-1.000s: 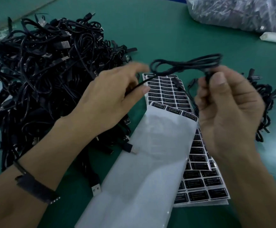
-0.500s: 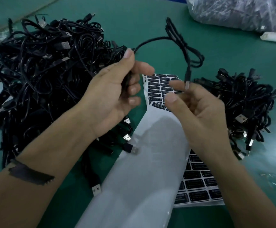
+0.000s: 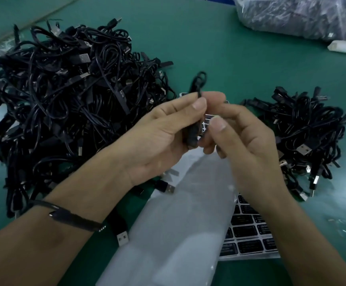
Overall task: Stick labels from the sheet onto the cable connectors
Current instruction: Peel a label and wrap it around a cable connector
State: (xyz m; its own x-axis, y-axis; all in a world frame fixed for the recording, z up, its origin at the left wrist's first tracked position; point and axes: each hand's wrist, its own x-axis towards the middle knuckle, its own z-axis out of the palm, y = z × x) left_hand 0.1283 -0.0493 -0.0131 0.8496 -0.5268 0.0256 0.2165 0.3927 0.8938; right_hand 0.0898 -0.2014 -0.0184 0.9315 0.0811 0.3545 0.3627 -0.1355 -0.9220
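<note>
- The left hand [image 3: 164, 137] and right hand [image 3: 248, 145] now meet above the sheet [image 3: 248, 232]; half a second ago the cable [image 3: 199, 83] arched wide between them.
- The left hand pinches the bunched cable, its loop poking up.
- The right hand curls against the cable's lower end; whether it pinches anything cannot be told.
- The connector seems readied for labelling.

The left hand [image 3: 164, 137] covers most of the black cable connector [image 3: 192, 135]; pale translucent film [image 3: 178, 223] hides much of the white sheet of black labels [image 3: 248, 238] (print too small to read)

Black cables [image 3: 68, 104] on a green table [image 3: 219, 48] (labels [image 3: 244, 231] black, white-edged).
</note>
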